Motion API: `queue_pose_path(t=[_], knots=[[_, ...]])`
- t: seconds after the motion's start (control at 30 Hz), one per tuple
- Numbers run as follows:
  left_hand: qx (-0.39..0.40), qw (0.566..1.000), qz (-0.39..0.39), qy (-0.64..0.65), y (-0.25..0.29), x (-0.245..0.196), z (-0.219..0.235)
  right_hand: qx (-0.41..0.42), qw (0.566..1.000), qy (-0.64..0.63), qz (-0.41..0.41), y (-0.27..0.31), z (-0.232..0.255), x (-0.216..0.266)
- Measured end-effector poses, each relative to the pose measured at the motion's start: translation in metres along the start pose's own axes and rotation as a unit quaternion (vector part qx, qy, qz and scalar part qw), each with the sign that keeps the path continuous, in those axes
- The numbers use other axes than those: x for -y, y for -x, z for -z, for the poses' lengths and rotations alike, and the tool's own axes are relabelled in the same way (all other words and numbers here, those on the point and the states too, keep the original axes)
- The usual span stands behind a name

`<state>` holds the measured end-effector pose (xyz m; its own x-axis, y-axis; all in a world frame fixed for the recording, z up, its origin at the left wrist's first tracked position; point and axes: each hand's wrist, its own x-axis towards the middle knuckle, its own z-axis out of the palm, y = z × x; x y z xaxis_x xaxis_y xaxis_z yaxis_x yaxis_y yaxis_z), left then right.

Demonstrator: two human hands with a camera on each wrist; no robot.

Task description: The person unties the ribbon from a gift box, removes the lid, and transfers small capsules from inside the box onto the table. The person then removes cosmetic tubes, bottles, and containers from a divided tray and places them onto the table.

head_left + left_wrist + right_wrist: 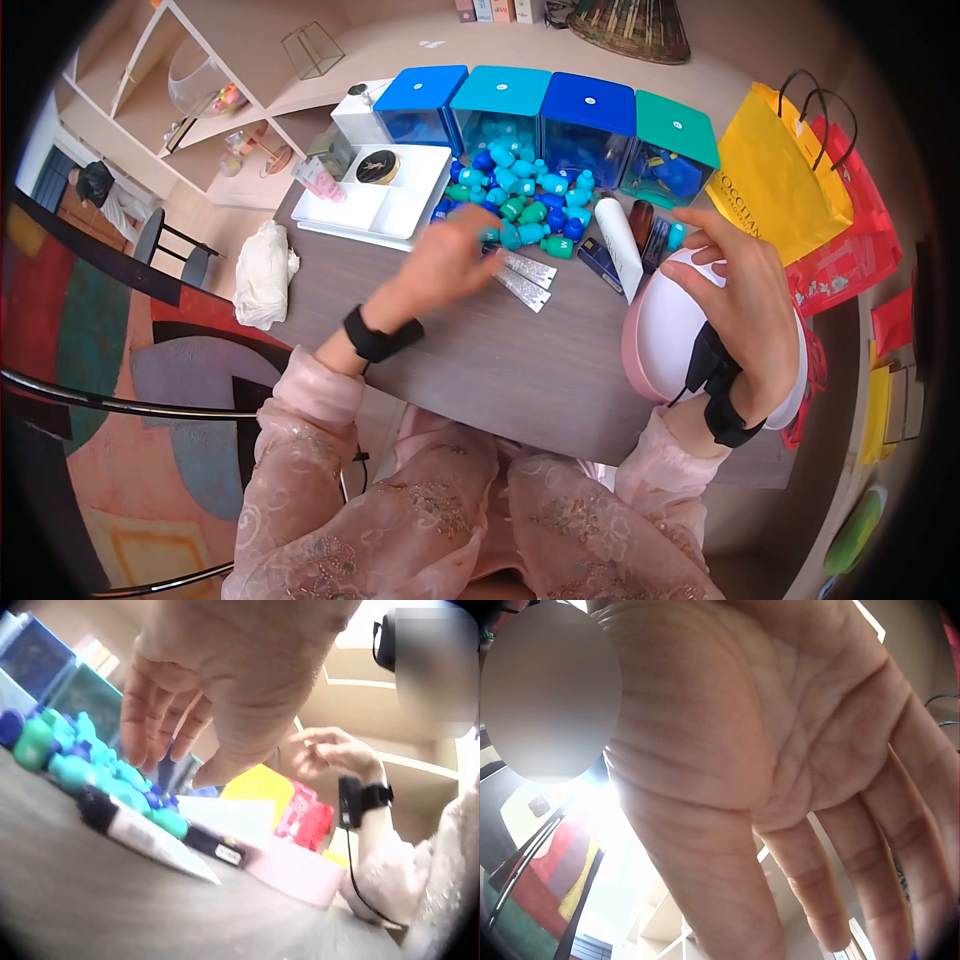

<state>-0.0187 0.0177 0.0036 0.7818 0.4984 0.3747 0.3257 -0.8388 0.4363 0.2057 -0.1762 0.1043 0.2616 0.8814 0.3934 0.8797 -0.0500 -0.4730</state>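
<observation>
My left hand (452, 262), slightly blurred, is over the desk beside a pile of blue, teal and green bottle-shaped pieces (520, 190). Two glittery silver sachets (528, 280) lie by its fingertips. In the left wrist view that hand (232, 682) hangs with loosely bent fingers and nothing in them. My right hand (738, 290) is above a round white and pink container (652, 335), fingers spread and slightly bent. The right wrist view shows its palm (780, 750) holding nothing. A white tube (618, 235) and dark boxes (600, 264) lie left of it.
Four lidded bins (588, 105) in blue, teal and green line the back. A white tray (375, 205) with cosmetics stands at left, near a white cloth (265, 275). Yellow (775, 165) and red (850, 245) bags are at right. Shelves and a distant person (100, 190) are at far left.
</observation>
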Motion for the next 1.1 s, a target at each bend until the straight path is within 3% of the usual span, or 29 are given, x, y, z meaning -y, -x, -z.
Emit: queue_pose_path(t=[0.07,0.13,0.2,0.23,0.3,0.33,0.4,0.43,0.5,0.93,1.0,1.1], knots=[[-0.134,0.988,0.071,-0.019,-0.006,0.031,0.024,0.0,1.0,-0.001,-0.001,0.0,0.0,0.0],[-0.291,0.95,0.068,-0.092,-0.005,0.092,0.049,-0.008,1.0,0.003,0.003,0.001,0.0,-0.001],[-0.351,0.91,0.174,-0.137,0.007,0.139,0.076,-0.009,1.0,0.007,-0.001,0.001,0.001,0.0],[-0.351,0.91,0.172,-0.138,0.016,0.16,0.084,-0.007,1.0,0.011,-0.003,0.001,0.001,0.0],[-0.392,0.843,0.166,-0.328,0.027,0.196,0.091,-0.007,1.0,0.007,-0.001,0.001,0.0,0.0],[-0.393,0.844,0.164,-0.327,0.029,0.211,0.091,-0.004,1.0,0.003,0.002,0.001,0.0,0.0],[-0.338,0.852,0.317,-0.245,0.03,0.222,0.089,-0.003,1.0,0.005,0.002,0.001,-0.001,0.001],[-0.338,0.851,0.318,-0.244,0.028,0.219,0.089,-0.003,1.0,0.006,0.004,0.0,-0.001,0.001],[-0.295,0.85,0.434,-0.057,0.021,0.213,0.09,-0.004,1.0,0.01,0.003,0.001,-0.001,0.001],[-0.27,0.853,0.446,-0.02,0.026,0.268,0.083,-0.007,1.0,0.014,0.0,0.0,-0.003,-0.001],[-0.298,0.866,0.401,0.008,0.03,0.271,0.08,-0.005,1.0,0.013,0.0,0.0,-0.003,-0.001],[-0.307,0.859,0.409,-0.015,0.025,0.215,0.08,-0.005,1.0,0.014,0.002,0.0,-0.003,0.0]])
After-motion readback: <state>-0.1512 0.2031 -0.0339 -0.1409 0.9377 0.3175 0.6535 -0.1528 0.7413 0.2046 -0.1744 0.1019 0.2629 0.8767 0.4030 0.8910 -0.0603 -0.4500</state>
